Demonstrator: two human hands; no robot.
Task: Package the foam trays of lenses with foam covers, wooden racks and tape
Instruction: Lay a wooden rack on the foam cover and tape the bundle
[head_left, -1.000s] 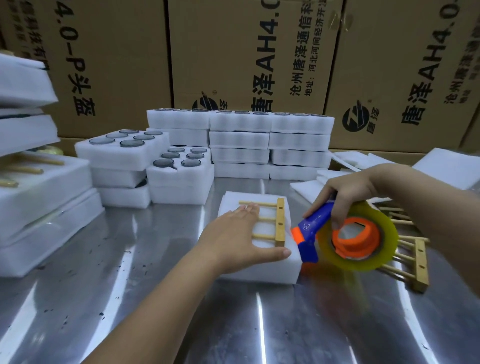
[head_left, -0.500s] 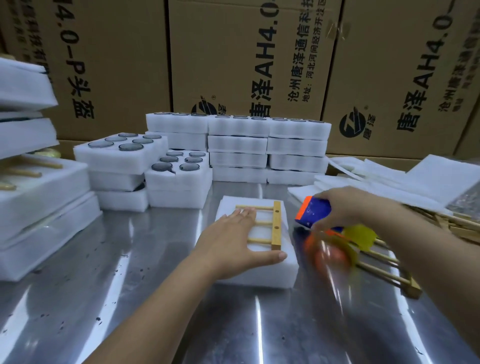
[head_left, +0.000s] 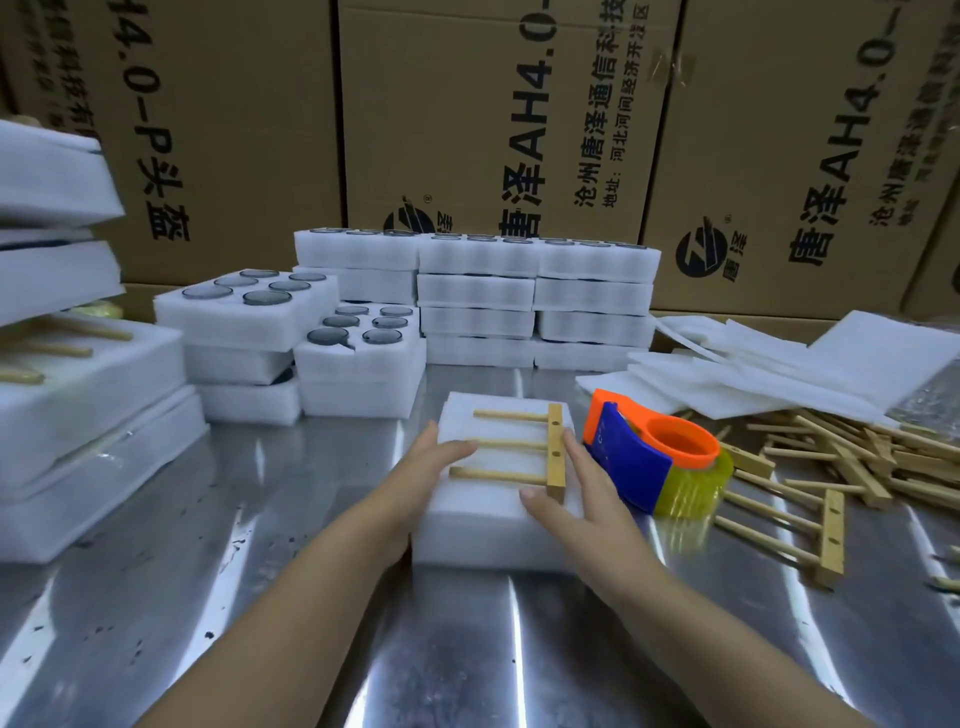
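Covered foam tray (head_left: 493, 514) sits centre of the steel worktop (head_left: 291, 623), right in front of you. The wooden rack (head_left: 555, 457) lies on top, crossbar to the right, dowels running left. Your left hand (head_left: 426, 473) lies flat on the tray's left side, fingers (head_left: 460, 447) straight and together, tips on the middle dowel. Your right hand (head_left: 587, 499) lies flat along the right edge, fingers (head_left: 574, 449) straight, just beside the crossbar, thumb tip on the foam below it. Neither hand grips anything. Tape dispenser (head_left: 649, 462) stands free on the worktop just right of your right hand. Can't see any tape on the pack, so I read this as squaring-up before taping. To do it well, centre the rack so the foam margin looks even all round and line the cover's edges up with the tray under it. Press straight down and lightly: the foam will probably dent, and the rack will likely skate if you push sideways. When you reach for the dispenser, pin rack and cover with the left hand so nothing shifts. Loose racks (head_left: 826, 467) and spare foam sheets (head_left: 779, 374) lie to the right, and open lens trays (head_left: 358, 338) sit behind.
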